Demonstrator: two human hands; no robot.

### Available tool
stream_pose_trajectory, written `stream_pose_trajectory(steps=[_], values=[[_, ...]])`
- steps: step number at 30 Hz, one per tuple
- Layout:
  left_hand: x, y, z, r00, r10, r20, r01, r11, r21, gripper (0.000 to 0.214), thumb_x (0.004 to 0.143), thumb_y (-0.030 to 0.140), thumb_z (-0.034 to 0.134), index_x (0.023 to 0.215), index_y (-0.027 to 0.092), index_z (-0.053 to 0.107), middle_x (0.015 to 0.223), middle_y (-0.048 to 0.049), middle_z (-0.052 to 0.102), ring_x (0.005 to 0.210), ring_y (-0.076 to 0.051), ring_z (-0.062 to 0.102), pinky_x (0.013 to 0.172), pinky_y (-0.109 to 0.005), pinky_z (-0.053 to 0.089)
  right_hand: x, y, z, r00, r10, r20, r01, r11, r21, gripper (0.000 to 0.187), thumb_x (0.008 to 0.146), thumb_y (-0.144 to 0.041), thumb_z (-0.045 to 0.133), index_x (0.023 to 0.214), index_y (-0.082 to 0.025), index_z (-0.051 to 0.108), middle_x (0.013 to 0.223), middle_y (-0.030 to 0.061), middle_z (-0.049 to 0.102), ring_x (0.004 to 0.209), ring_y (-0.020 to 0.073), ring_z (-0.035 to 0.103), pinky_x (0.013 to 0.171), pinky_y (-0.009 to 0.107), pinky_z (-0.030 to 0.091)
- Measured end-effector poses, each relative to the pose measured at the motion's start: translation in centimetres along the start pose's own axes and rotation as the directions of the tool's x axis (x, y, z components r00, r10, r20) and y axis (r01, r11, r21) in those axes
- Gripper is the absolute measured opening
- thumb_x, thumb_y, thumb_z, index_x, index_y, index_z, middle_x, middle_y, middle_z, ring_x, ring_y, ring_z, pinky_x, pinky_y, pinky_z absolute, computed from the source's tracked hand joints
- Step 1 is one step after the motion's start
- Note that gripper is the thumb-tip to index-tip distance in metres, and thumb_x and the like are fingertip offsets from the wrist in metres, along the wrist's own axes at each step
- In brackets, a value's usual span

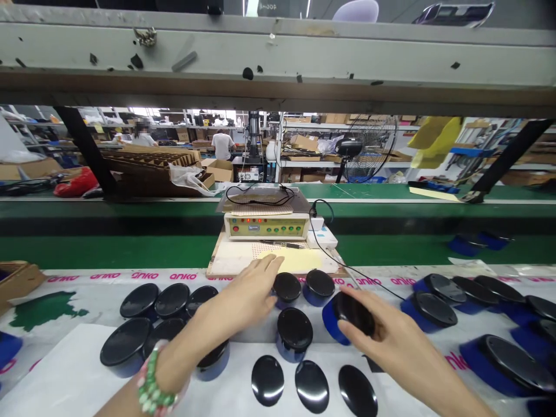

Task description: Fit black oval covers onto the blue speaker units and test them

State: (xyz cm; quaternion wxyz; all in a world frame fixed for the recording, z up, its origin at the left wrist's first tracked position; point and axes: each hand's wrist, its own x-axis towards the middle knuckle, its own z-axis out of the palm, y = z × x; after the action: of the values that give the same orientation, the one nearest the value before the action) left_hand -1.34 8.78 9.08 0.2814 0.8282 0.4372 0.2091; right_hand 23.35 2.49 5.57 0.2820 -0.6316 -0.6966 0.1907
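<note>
My right hand [382,330] is closed around a blue cup-shaped piece with a glossy black top [347,313], which is tilted. Fingers stretched out, my left hand [254,286] reaches over the near edge of a yellow sheet [304,260] and holds nothing I can see. Just right of its thumb stands a black-topped blue piece [286,288]; a similar piece [319,285] is beside that one, and another [295,330] is nearer to me. Along the front, three loose black oval discs [267,380] lie on the white sheet covering.
A control box with lit buttons [267,227] sits on a board behind my hands, its black cable [360,269] running right. Several black-topped pieces stand left [139,300] and right [430,310]. A shelf beam [278,63] crosses above. Two people are in the background.
</note>
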Motion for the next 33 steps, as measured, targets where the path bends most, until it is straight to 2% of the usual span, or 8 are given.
stream_pose_trajectory(steps=[4, 7, 11, 14, 18, 26, 30, 33], values=[[2.4, -1.9, 1.1, 0.997, 0.017, 0.073, -0.017, 1.000, -0.005, 0.060, 0.056, 0.008, 0.068, 0.114, 0.016, 0.057, 0.125, -0.0122, 0.061, 0.118, -0.034, 0.054, 0.100, -0.049, 0.040, 0.5, 0.7, 0.9, 0.995, -0.025, 0.093, 0.046, 0.973, -0.226, 0.043, 0.085, -0.043, 0.052, 0.125, -0.026, 0.056, 0.118, 0.0069, 0.063, 0.088, 0.0283, 0.067, 0.077, 0.045, 0.055], [3.4, -1.3, 1.2, 0.999, 0.034, 0.005, -0.033, 0.998, -0.052, 0.045, 0.058, 0.016, 0.072, 0.101, 0.016, 0.057, 0.104, -0.0075, 0.068, 0.097, -0.029, 0.063, 0.087, -0.042, 0.049, 0.5, 0.7, 1.0, 0.997, -0.076, -0.010, 0.071, 0.968, -0.242, 0.045, 0.087, -0.052, 0.050, 0.123, -0.025, 0.058, 0.124, 0.0097, 0.061, 0.108, 0.0342, 0.060, 0.086, 0.052, 0.051], [1.5, 2.4, 0.6, 0.977, 0.023, -0.210, -0.055, 0.987, -0.148, 0.056, 0.070, 0.019, 0.064, 0.119, 0.020, 0.037, 0.109, -0.0049, 0.061, 0.098, -0.020, 0.061, 0.085, -0.033, 0.050, -0.6, -0.5, 0.8, 0.932, -0.252, -0.260, 0.252, 0.967, -0.031, 0.049, 0.092, -0.049, 0.047, 0.137, -0.030, 0.041, 0.124, 0.0094, 0.058, 0.102, 0.0261, 0.061, 0.084, 0.043, 0.054], [-1.0, 5.3, 1.1, 0.954, 0.094, -0.284, -0.153, 0.969, -0.192, 0.058, 0.065, 0.011, 0.064, 0.115, 0.027, 0.040, 0.108, 0.0001, 0.055, 0.100, -0.017, 0.058, 0.086, -0.029, 0.049, -1.9, -1.8, 1.3, 0.914, -0.307, -0.265, 0.363, 0.911, 0.197, 0.059, 0.093, -0.053, 0.043, 0.146, -0.033, 0.024, 0.138, 0.0106, 0.047, 0.106, 0.0246, 0.061, 0.084, 0.037, 0.055], [-2.7, 6.7, 2.4, 0.962, 0.179, -0.204, -0.218, 0.957, -0.190, 0.063, 0.064, 0.008, 0.066, 0.119, 0.032, 0.045, 0.113, -0.0005, 0.042, 0.102, -0.016, 0.054, 0.090, -0.029, 0.048, -2.7, -2.8, 2.0, 0.893, -0.405, -0.197, 0.449, 0.837, 0.312, 0.057, 0.095, -0.051, 0.040, 0.147, -0.040, 0.022, 0.155, 0.0030, 0.026, 0.138, 0.0284, 0.032, 0.108, 0.043, 0.036], [-2.2, 6.3, 3.6, 0.988, 0.123, -0.094, -0.142, 0.961, -0.238, 0.062, 0.057, 0.009, 0.062, 0.116, 0.026, 0.050, 0.107, -0.0027, 0.041, 0.095, -0.019, 0.056, 0.085, -0.035, 0.052, -2.5, -2.1, 3.5, 0.900, -0.271, -0.341, 0.414, 0.774, 0.480, 0.040, 0.089, -0.034, 0.059, 0.128, -0.037, 0.049, 0.132, 0.0037, 0.057, 0.115, 0.0205, 0.059, 0.090, 0.026, 0.053], [-2.3, 6.4, 4.5, 0.986, 0.114, -0.119, -0.137, 0.969, -0.207, 0.056, 0.058, 0.013, 0.058, 0.112, 0.021, 0.051, 0.103, -0.0057, 0.042, 0.094, -0.023, 0.056, 0.083, -0.042, 0.053, -2.9, -2.4, 4.1, 0.907, -0.119, -0.404, 0.343, 0.764, 0.546, 0.025, 0.086, -0.038, 0.063, 0.110, -0.032, 0.058, 0.123, 0.0041, 0.064, 0.105, 0.0190, 0.066, 0.085, 0.023, 0.054], [-2.3, 6.4, 4.6, 0.984, 0.120, -0.132, -0.142, 0.975, -0.171, 0.056, 0.059, 0.015, 0.058, 0.113, 0.022, 0.050, 0.104, -0.0061, 0.043, 0.097, -0.025, 0.055, 0.085, -0.044, 0.052, -2.7, -2.6, 3.7, 0.918, -0.132, -0.374, 0.348, 0.723, 0.597, 0.030, 0.085, -0.045, 0.063, 0.111, -0.032, 0.056, 0.120, 0.0050, 0.065, 0.100, 0.0198, 0.067, 0.081, 0.024, 0.056]])
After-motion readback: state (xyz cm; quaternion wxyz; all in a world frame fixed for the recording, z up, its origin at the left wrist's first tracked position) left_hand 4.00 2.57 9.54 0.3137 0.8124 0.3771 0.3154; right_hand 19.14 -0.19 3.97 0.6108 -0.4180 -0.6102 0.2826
